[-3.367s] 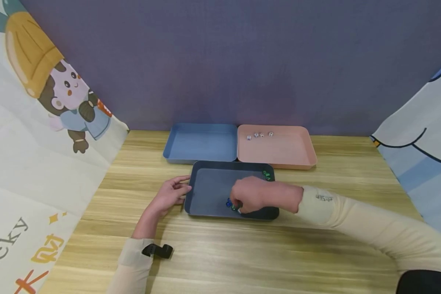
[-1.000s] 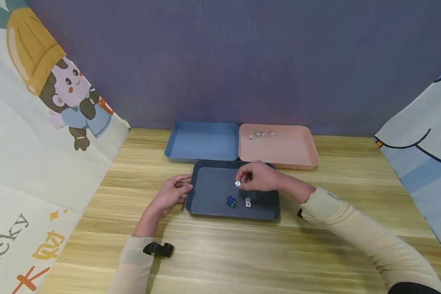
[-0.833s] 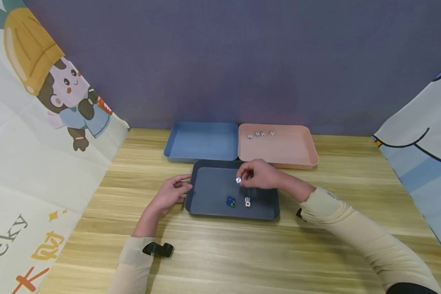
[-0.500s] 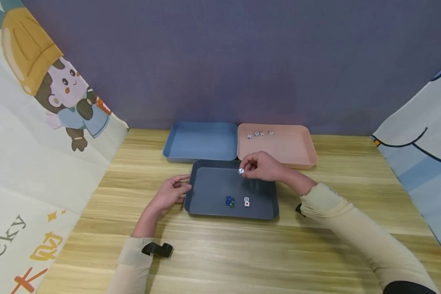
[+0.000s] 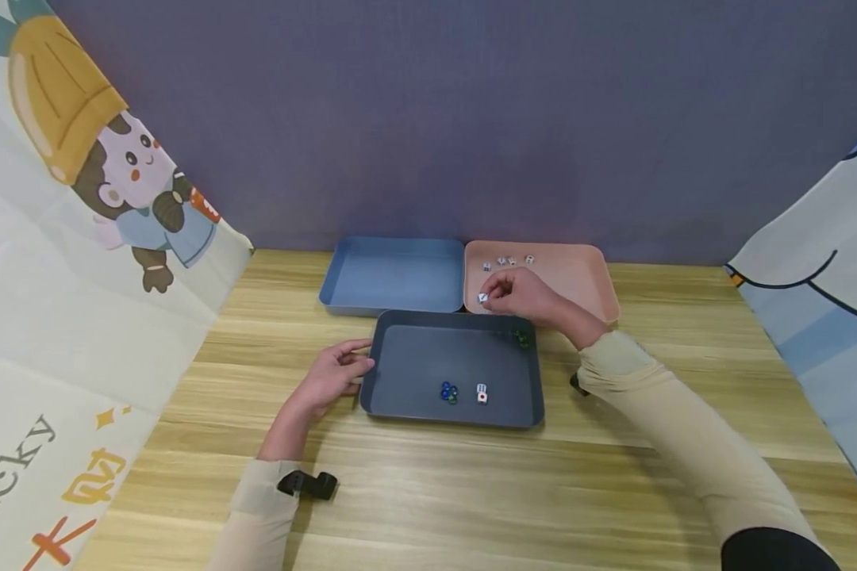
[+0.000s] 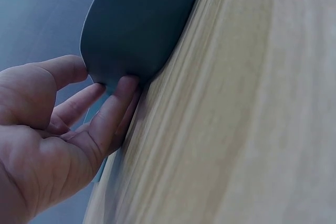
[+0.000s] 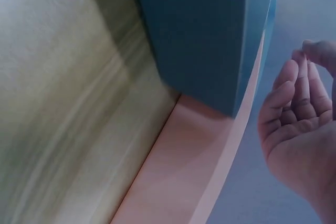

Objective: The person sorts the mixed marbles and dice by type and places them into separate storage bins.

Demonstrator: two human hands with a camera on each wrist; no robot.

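Note:
My right hand (image 5: 524,296) pinches a white die (image 5: 482,298) between thumb and fingertips, over the front part of the pink tray (image 5: 574,274). In the right wrist view that hand (image 7: 299,135) shows its thumb and fingertip meeting, the die hidden. The fingertips and thumb of my left hand (image 5: 333,375) touch the left end of the dark grey tray (image 5: 410,357); the left wrist view has them against its outer wall (image 6: 131,30). Inside the dark tray lie two white dice (image 5: 482,394), a cluster of blue and green marbles (image 5: 449,392) and some green marbles (image 5: 522,339) at the far right corner.
Several white dice (image 5: 512,261) lie along the back of the pink tray. A blue tray (image 5: 400,277) stands left of it, both behind the dark tray on the wooden table (image 5: 428,492). A purple-grey backdrop (image 5: 428,127) rises behind them.
My right hand picked a die from the dark tray and carried it up and away, over the pink tray's front. The green marbles at the far corner show again. My left hand stays put.

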